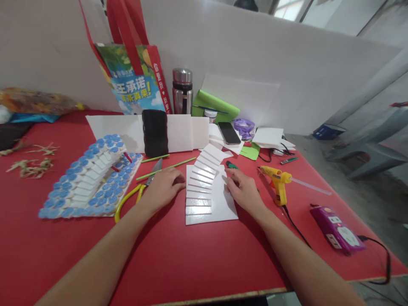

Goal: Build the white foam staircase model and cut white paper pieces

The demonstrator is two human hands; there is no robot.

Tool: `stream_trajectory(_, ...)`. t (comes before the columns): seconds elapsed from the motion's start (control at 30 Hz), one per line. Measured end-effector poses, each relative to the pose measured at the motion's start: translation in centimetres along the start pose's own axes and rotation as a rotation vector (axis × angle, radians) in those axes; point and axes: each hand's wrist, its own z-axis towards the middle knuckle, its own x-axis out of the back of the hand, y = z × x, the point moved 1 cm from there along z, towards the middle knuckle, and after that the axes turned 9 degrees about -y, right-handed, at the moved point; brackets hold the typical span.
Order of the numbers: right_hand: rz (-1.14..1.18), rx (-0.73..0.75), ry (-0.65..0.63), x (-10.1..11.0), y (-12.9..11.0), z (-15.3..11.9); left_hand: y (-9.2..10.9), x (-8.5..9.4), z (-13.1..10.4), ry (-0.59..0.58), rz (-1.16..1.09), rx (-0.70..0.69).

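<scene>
White card (224,205) with curved strips (200,192) lies between the hands, long axis pointing away from the body; right hand (245,191) nearer, half-curled at its edge, grip unclear, left hand (165,187) loosely open, empty.

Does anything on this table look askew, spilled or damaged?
Nothing looks spilled or broken. The curved row of white strips seems deliberate. The only oddity: the yellow glue gun lies on its side, no stand visible, right of your right hand.
</scene>
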Motion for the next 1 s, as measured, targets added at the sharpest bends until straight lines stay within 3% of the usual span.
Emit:
stream_trajectory(0.3, 0.011, 0.006, -0.024, -0.1, 0.1, 0.1, 0.0, -0.9, 0.7, -0.027, 0.140, -0.094)
stream_trajectory(0.37, 0.040, -0.009, -0.012, 0.1, 0.1, 0.1, -0.1, -1.0, 0.7, 0.022, 0.128, -0.090)
stream_trajectory(0.43, 0.070, -0.029, -0.001, 0.3, 0.0, 0.1, -0.2, -0.7, 0.6, 0.143, 0.049, -0.096)
stream_trajectory(0.5, 0.086, -0.046, 0.007, 0.3, -0.1, 0.1, -0.2, -0.2, 0.5, 0.260, -0.128, -0.073)
stream_trajectory(0.57, 0.085, -0.047, 0.012, 0.4, -0.2, 0.0, -0.3, 0.0, 0.4, 0.296, -0.410, -0.014)
stream_trajectory(0.7, 0.090, -0.035, 0.003, 0.4, -0.2, 0.1, -0.2, -0.2, 0.5, 0.212, -1.095, 0.043)
stream_trajectory(0.8, 0.096, -0.033, -0.004, 0.3, -0.1, 0.1, -0.3, -0.1, 0.6, 0.167, -1.380, 0.056)
stream_trajectory(0.9, 0.080, -0.030, -0.004, 0.2, 0.0, 0.1, -0.5, 0.4, 0.5, 0.183, -1.300, 0.038)
stream_trajectory(1.0, 0.084, -0.024, -0.008, 0.2, 0.2, 0.2, -0.5, 0.7, 0.2, 0.191, -0.896, 0.033)
